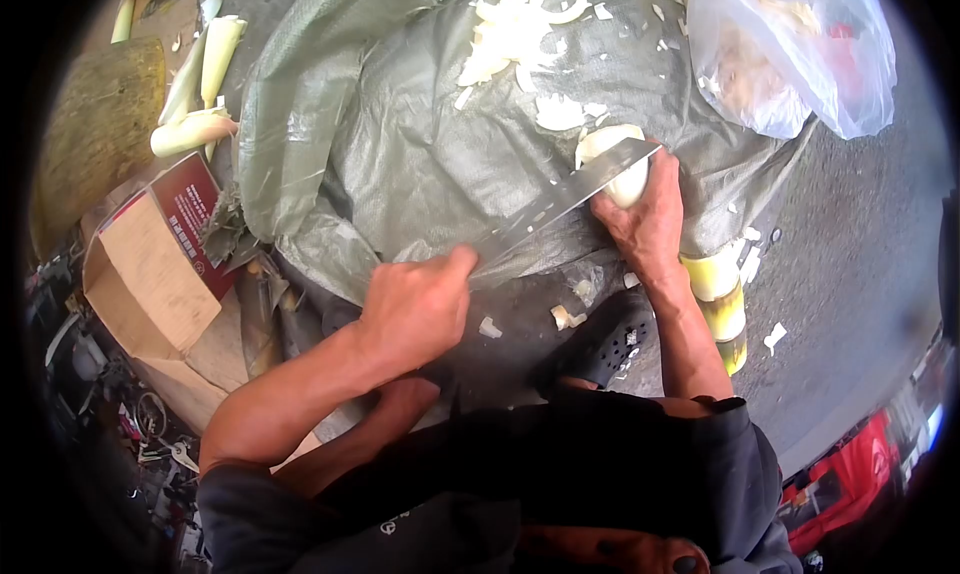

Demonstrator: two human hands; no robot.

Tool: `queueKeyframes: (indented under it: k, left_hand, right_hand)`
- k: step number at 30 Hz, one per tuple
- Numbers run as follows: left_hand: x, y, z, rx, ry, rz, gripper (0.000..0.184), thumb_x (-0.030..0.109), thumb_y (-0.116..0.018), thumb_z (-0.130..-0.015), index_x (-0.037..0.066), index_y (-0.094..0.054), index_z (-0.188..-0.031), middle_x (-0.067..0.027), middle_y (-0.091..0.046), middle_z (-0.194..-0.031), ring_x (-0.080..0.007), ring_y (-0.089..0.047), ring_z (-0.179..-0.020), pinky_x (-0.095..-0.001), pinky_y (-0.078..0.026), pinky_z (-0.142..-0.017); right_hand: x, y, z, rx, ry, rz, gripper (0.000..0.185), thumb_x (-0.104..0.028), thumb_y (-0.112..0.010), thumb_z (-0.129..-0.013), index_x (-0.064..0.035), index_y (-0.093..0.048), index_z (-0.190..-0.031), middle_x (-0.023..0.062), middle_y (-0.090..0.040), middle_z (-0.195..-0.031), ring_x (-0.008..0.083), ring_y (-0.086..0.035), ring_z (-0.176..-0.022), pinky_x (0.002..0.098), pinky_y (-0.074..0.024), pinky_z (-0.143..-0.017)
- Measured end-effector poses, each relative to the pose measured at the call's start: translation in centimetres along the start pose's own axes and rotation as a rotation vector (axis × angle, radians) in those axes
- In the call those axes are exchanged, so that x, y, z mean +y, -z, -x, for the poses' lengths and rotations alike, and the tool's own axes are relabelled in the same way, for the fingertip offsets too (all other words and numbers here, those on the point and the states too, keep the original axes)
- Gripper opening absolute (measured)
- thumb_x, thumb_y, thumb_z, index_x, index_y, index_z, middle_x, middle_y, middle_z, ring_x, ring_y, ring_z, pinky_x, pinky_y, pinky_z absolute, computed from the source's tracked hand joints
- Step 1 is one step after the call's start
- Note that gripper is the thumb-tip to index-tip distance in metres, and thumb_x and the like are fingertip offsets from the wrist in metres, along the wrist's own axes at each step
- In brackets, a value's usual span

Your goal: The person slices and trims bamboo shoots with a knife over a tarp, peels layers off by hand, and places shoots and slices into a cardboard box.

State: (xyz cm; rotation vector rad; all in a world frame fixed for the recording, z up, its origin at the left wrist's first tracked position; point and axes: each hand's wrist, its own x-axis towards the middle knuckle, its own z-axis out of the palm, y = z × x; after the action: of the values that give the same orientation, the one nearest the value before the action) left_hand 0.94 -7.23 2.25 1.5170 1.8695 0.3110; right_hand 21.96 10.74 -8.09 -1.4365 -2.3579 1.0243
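My left hand [420,296] is wrapped round the handle end of a long knife [545,206]. Its blade runs up to the right and lies across a pale, peeled chunk that looks like bamboo shoot [628,186]. Around that chunk my right hand [652,219] is closed, and part of the chunk is behind the blade and fingers. Both hands are above a grey-green woven sack [420,124] spread on the ground. White cut slices [500,39] lie heaped on the sack, with a smaller group of slices [560,112] nearer the blade.
A clear plastic bag [865,79] with contents sits at the upper right. Yellow-green shoot sections [722,314] are beside my right forearm. Peeled husks [220,64], a cardboard box [150,274] and a yellowish board [95,144] are on the left. A black clog [605,339] is below my hands.
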Motion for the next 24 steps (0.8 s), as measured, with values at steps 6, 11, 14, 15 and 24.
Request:
queueKeyframes:
  k: [6, 11, 14, 15, 24]
  left_hand:
    - [0.1, -1.7, -2.3, -0.046, 0.036, 0.010, 0.013, 0.004, -0.061, -0.087, 0.002, -0.058, -0.100, -0.0175, -0.066, -0.068, -0.0386, -0.065, -0.057, -0.0500, -0.048, -0.050]
    - [0.1, -3.3, -6.1, -0.001, 0.040, 0.104, 0.015, 0.005, -0.059, -0.088, -0.001, -0.056, -0.101, -0.0215, -0.064, -0.064, -0.0427, -0.063, -0.056, -0.0539, -0.048, -0.052]
    - [0.1, -3.8, -7.6, 0.033, 0.017, 0.114, 0.015, 0.005, -0.059, -0.088, -0.001, -0.055, -0.100, -0.0227, -0.065, -0.067, -0.0437, -0.065, -0.060, -0.0553, -0.048, -0.055]
    - [0.3, -3.9, -8.1, 0.020, 0.027, 0.102, 0.015, 0.006, -0.059, -0.088, -0.002, -0.056, -0.100, -0.0230, -0.065, -0.067, -0.0439, -0.065, -0.061, -0.0554, -0.049, -0.056]
    - [-0.1, -2.7, -9.7, 0.099, 0.040, 0.108, 0.019, 0.009, -0.060, -0.090, -0.001, -0.059, -0.106, -0.0227, -0.066, -0.070, -0.0440, -0.067, -0.066, -0.0532, -0.051, -0.062]
  right_hand:
    - [0.7, -0.1, -0.1, -0.005, 0.009, 0.002, 0.080, -0.024, -0.086, -0.069, -0.0016, -0.048, -0.136, 0.0211, -0.057, -0.114, 0.0397, -0.060, -0.105, 0.0458, -0.0500, -0.090]
    - [0.3, 0.3, -0.1, 0.005, 0.049, -0.018, 0.080, -0.026, -0.086, -0.069, -0.0012, -0.048, -0.136, 0.0210, -0.058, -0.114, 0.0399, -0.060, -0.105, 0.0457, -0.0500, -0.090]
    - [0.4, 0.3, -0.2, 0.006, 0.051, -0.023, 0.081, -0.026, -0.087, -0.069, -0.0014, -0.048, -0.136, 0.0207, -0.058, -0.114, 0.0397, -0.060, -0.105, 0.0459, -0.0497, -0.091]
    - [0.3, 0.3, -0.2, 0.002, 0.044, -0.010, 0.081, -0.026, -0.087, -0.069, -0.0015, -0.048, -0.136, 0.0206, -0.058, -0.114, 0.0396, -0.060, -0.105, 0.0460, -0.0495, -0.091]
    - [-0.3, 1.0, 0.2, 0.011, -0.087, -0.035, 0.085, -0.027, -0.088, -0.068, 0.0000, -0.047, -0.137, 0.0208, -0.058, -0.121, 0.0374, -0.059, -0.112, 0.0436, -0.0482, -0.100]
